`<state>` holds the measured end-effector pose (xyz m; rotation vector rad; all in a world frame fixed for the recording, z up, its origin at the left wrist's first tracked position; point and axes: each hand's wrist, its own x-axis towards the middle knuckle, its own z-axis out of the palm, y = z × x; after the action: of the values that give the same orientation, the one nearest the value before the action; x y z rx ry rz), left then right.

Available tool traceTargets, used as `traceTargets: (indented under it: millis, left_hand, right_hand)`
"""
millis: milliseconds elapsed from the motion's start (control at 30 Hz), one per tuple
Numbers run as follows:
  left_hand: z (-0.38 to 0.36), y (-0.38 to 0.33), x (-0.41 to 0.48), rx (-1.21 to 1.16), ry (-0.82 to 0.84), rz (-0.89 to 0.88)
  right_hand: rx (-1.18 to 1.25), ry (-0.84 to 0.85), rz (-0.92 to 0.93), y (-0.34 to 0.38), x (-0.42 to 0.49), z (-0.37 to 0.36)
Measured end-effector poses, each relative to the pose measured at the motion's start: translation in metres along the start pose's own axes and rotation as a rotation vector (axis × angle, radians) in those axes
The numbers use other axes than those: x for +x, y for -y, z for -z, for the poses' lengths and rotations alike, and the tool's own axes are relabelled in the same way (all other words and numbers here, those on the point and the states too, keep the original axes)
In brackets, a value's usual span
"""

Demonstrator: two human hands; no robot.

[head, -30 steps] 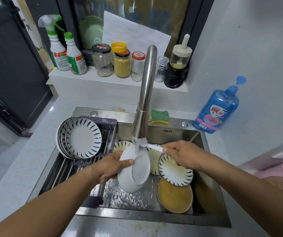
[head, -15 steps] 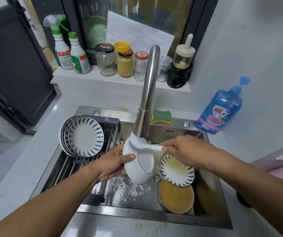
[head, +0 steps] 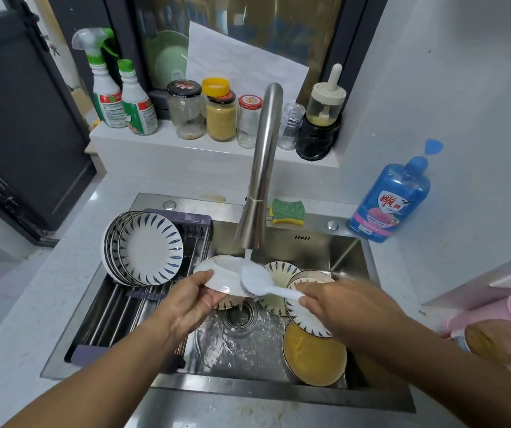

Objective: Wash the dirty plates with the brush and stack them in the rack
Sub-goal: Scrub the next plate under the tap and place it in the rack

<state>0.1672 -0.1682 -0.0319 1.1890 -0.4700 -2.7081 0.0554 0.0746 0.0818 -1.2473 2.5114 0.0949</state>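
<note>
My left hand (head: 192, 299) grips a white plate (head: 220, 274) by its near rim, underside up, beneath the running tap (head: 259, 180). My right hand (head: 340, 304) holds the handle of a white brush (head: 257, 281), whose head lies against the plate's back. Several dirty plates lie in the sink: a blue-leaf one (head: 302, 316) under my right hand, a yellow-stained one (head: 314, 353) in front of it, another (head: 279, 273) behind the brush. Several washed plates (head: 147, 250) stand on edge in the rack (head: 124, 307) at the sink's left.
A green-and-yellow sponge (head: 288, 211) lies on the sink's (head: 279, 392) back ledge. A blue soap bottle (head: 390, 202) stands on the counter at right. Jars (head: 220, 115) and spray bottles (head: 118, 97) line the shelf behind. The drain (head: 240, 316) shows under the plate.
The held plate has turned from nearly upright to flatter with its underside up. The brush moved from the plate's top edge onto its back. The camera view shifted slightly.
</note>
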Motion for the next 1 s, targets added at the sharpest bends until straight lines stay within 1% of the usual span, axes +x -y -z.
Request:
traceTargets:
  millis: [67, 133, 300, 367, 433, 500, 600, 700, 800, 933, 1000]
  left_hand:
    - [0.006, -0.006, -0.002, 0.016, 0.017, -0.008]
    - [0.011, -0.01, -0.007, 0.084, 0.069, -0.013]
    - [0.01, -0.015, -0.022, 0.406, 0.278, 0.011]
    - [0.009, -0.018, -0.025, 0.528, 0.342, 0.033]
    - [0.007, -0.02, -0.027, 0.676, 0.382, 0.047]
    - [0.007, -0.017, -0.028, 0.878, 0.397, 0.024]
    - [0.009, -0.011, -0.026, 1.066, 0.385, -0.019]
    - [0.01, -0.009, -0.025, 1.12, 0.386, -0.02]
    - [0.01, -0.009, -0.025, 1.095, 0.401, -0.021]
    - [0.013, -0.01, -0.021, 0.915, 0.365, -0.053]
    - [0.013, -0.012, -0.019, 0.792, 0.336, -0.047]
  right_hand:
    - [0.067, 0.074, -0.073, -0.017, 0.002, 0.001]
    - [0.153, 0.131, -0.138, -0.033, 0.012, 0.0]
    - [0.569, 0.252, -0.281, -0.066, 0.04, -0.001]
    - [0.676, 0.283, -0.3, -0.072, 0.05, 0.003]
    - [0.706, 0.303, -0.278, -0.071, 0.059, 0.008]
    - [0.673, 0.315, -0.217, -0.067, 0.066, 0.012]
    - [0.512, 0.283, -0.091, -0.053, 0.068, 0.023]
    - [0.388, 0.256, 0.032, -0.036, 0.067, 0.026]
    - [0.296, 0.237, 0.071, -0.022, 0.067, 0.033]
    - [0.262, 0.192, -0.048, -0.041, 0.078, 0.035]
    - [0.27, 0.222, -0.115, -0.054, 0.076, 0.026]
